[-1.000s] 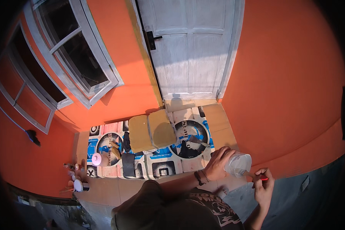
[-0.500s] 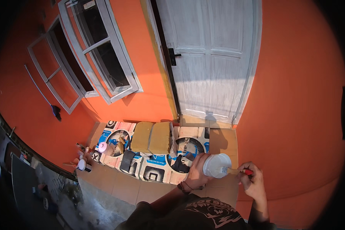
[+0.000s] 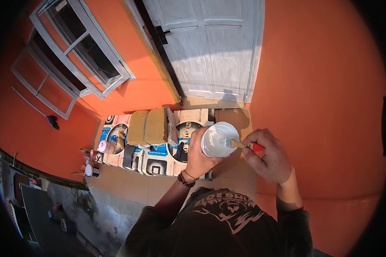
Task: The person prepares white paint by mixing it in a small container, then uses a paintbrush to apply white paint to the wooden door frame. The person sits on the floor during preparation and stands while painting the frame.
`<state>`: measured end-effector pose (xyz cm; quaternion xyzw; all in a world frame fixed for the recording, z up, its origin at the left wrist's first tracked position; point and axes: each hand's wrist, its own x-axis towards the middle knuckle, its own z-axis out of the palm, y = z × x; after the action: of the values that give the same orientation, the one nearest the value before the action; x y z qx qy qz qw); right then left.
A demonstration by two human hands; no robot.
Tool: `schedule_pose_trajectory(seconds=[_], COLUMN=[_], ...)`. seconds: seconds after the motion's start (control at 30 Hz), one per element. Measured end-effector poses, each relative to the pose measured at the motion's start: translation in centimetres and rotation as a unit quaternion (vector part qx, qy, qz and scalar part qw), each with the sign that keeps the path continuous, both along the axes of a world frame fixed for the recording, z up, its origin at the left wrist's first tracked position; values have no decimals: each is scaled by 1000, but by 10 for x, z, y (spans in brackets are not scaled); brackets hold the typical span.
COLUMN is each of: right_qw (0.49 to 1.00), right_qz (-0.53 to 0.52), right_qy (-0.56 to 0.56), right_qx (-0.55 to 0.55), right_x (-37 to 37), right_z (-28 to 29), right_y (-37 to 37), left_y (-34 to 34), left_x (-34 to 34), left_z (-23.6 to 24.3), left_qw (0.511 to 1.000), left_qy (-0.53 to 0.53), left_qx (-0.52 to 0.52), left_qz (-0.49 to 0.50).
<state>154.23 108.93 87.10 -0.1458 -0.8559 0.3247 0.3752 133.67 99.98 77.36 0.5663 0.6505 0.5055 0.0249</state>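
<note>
A white plastic tub [image 3: 225, 128] with whitish paint inside is gripped by my left hand [image 3: 197, 155], its fingers wrapped round the tub's left side. My right hand [image 3: 272, 157] is closed on a paintbrush [image 3: 240, 144] with a red and wooden handle. The brush's bristles dip inside the tub's mouth, close to the paint at the right side. Part of the bristle end is hard to make out against the white. Dark bracelets circle my left wrist.
A low platform draped with a patterned cloth [image 3: 156, 167] carries a yellowish block [image 3: 146, 127] and a pink-lidded jar [image 3: 106, 147]. More small pots [image 3: 90, 170] stand at its left. Ahead is a whitish panelled door [image 3: 210, 55]; open window frames [image 3: 79, 45] jut out at left. An orange wall [image 3: 326, 107] rises at right.
The tub and both hands sit higher and further left in view, with the tub's mouth turned more toward me. The brush has moved deeper over the paint. The whole scene has shifted left and up.
</note>
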Motion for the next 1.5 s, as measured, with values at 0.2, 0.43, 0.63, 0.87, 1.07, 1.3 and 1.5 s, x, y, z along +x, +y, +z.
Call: schedule_pose_trajectory(seconds=[0.2, 0.43, 0.63, 0.87, 1.07, 1.3, 1.5], right_qw=[980, 997, 991, 993, 992, 991, 985], right_qz=[51, 32, 61, 64, 49, 47, 52], right_qy=[-55, 16, -70, -86, -114, -123, -164], right_qx=[182, 70, 91, 47, 29, 7, -3], right_x=[-10, -39, -94, -144, -175, -205, -215], right_z=[9, 1, 3, 13, 5, 6, 13], right_y=[-7, -16, -32, -40, -61, -90, -109], left_y=[-5, -26, -42, -67, -88, -116, -136], left_x=[-14, -55, -88, -123, -148, -164, -170], left_z=[-8, -10, -17, -21, -25, -45, -47], left_qw=[999, 994, 996, 995, 995, 995, 991], left_qy=[-19, 73, 57, 71, 65, 39, 71], left_qx=[24, 58, 63, 55, 64, 70, 63], left_qz=[20, 54, 27, 50, 48, 62, 97])
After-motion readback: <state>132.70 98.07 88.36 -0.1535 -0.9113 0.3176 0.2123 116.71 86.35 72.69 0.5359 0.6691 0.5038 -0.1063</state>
